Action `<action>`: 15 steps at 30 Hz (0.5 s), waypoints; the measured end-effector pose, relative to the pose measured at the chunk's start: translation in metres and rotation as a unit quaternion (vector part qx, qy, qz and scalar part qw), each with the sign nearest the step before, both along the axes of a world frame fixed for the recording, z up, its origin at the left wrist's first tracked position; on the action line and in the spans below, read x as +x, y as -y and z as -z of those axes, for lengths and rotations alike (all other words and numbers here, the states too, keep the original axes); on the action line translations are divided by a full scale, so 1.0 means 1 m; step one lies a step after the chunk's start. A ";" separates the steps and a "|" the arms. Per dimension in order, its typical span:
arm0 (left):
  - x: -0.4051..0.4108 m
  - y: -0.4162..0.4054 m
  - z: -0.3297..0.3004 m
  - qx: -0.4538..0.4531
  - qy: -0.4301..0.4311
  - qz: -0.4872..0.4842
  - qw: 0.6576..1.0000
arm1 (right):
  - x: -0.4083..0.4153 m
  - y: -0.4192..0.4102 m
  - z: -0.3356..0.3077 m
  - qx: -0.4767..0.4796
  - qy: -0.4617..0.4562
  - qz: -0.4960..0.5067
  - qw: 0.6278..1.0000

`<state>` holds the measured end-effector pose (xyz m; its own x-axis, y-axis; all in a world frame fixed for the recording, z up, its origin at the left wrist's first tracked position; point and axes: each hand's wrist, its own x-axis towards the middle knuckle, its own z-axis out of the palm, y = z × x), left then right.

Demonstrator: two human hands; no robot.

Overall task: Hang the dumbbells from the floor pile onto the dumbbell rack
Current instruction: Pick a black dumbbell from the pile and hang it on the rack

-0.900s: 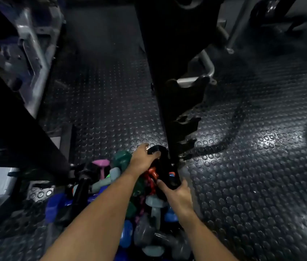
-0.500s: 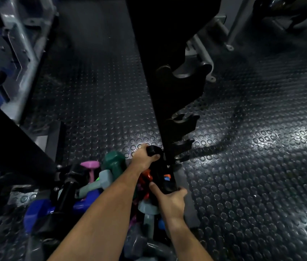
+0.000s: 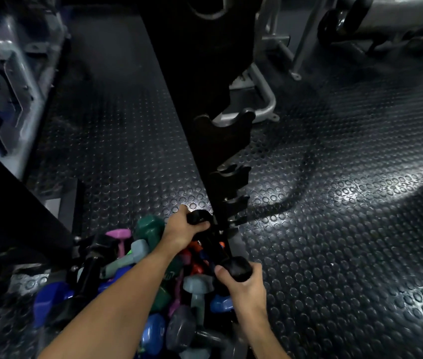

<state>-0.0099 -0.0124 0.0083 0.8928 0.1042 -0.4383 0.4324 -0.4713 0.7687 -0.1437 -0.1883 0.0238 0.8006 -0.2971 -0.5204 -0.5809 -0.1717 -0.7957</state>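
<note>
A black dumbbell (image 3: 214,246) lies lengthwise at the foot of the tall black dumbbell rack (image 3: 205,104). My left hand (image 3: 181,233) grips its far head and my right hand (image 3: 244,286) grips its near head. The bar between them sits against the rack's lowest cradle. Under my arms spreads the floor pile (image 3: 137,286) of green, grey, pink, blue and red dumbbells. The rack's empty cradles (image 3: 231,174) stick out to the right, one above another.
Studded black rubber flooring (image 3: 334,229) stretches to the right and behind the rack. A grey machine frame (image 3: 10,73) stands at the left, with a dark slanted beam (image 3: 10,203) below it. A grey bench frame (image 3: 264,99) sits behind the rack.
Both hands have shifted slightly along the black dumbbell; my right hand now wraps round its near head. The view has tipped a little further forward.
</note>
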 end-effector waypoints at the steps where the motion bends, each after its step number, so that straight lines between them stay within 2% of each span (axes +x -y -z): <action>1: -0.004 0.000 -0.009 0.007 0.007 0.002 1.000 | -0.002 0.005 -0.004 0.015 0.006 -0.001 1.000; 4: -0.017 -0.004 -0.033 0.012 0.025 -0.004 1.000 | -0.005 0.017 -0.025 0.064 0.020 -0.006 0.998; 10: -0.037 -0.008 -0.070 0.007 -0.024 -0.039 0.999 | 0.012 0.050 -0.068 0.126 0.043 -0.047 0.990; 15: -0.067 0.008 -0.082 -0.102 -0.029 -0.118 0.987 | 0.039 0.072 -0.094 0.105 0.057 -0.031 0.992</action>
